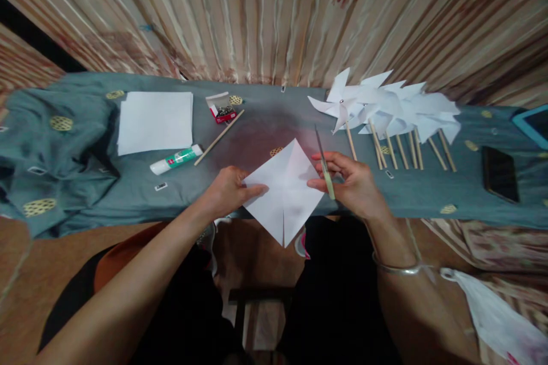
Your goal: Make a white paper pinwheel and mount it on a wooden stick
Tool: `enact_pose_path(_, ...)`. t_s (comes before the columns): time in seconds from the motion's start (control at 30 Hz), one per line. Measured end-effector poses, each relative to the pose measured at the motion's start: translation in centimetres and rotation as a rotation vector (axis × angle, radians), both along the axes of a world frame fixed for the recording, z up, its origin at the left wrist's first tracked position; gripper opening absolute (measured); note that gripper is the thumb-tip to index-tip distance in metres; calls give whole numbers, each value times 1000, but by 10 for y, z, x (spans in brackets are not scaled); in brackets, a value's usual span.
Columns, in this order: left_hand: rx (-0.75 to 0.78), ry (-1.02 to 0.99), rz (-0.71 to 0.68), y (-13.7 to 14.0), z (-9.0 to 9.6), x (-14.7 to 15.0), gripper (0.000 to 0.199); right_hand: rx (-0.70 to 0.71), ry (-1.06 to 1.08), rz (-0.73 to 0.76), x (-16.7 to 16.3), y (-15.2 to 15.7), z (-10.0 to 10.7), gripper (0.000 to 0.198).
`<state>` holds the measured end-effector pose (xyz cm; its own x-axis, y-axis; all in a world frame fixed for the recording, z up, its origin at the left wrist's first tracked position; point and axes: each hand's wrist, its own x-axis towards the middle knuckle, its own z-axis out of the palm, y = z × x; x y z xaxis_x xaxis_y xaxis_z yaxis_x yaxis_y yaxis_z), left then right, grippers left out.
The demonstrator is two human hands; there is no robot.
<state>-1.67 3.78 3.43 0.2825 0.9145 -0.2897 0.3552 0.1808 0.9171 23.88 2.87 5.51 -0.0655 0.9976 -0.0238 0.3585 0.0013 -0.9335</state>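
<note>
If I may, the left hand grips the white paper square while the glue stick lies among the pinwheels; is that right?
Not quite: the head view shows the glue stick by the paper stack; the left hand does grip the white paper square.

Dark phone (500,174) lies near the right end of the grey-green cloth (464,182), which bears yellow prints and bunches at left. Blue-edged object (531,125), partly out of view, lies beyond it. Striped curtain (274,23) hangs behind; white bag (500,313) shows lower right.
</note>
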Motion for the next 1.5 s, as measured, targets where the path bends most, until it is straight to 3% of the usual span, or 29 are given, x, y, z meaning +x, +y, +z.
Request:
enact_pose_path(0.13,-16,-5,13,2,2,1,23,-95,10,26,1,1,-2,50)
enact_pose_path(0.2,1,-69,94,5,7,3,28,-128,59,-3,2,2,-3,50)
enact_pose_path(0.33,46,-383,393,7,14,14,84,-101,200,-151,-2,4,-6,44)
enact_pose_path(0.4,-20,-495,458,3,14,21,97,-45,280,-223,-6,5,-8,41)
enact_pose_path(0.53,-153,-566,385,-9,11,33,71,17,387,-349,-16,8,-8,42)
enact_pose_path(0.67,-207,-600,410,-16,9,40,50,33,453,-400,-24,10,-5,44)
enact_pose_path(0.83,-182,-645,458,-15,14,52,50,-10,542,-373,-39,9,-5,44)
enact_pose_path(0.97,-162,-700,588,-9,14,58,55,-37,549,-357,-50,8,-8,45)
enact_pose_path(1.1,-62,-684,686,-1,8,53,47,-47,543,-367,-53,8,-10,42)
enact_pose_path(1.27,123,-472,688,6,11,39,31,-132,488,-301,-54,5,-9,46)
enact_pose_path(1.5,387,-238,658,22,26,11,27,-300,177,80,-52,-12,-7,45)
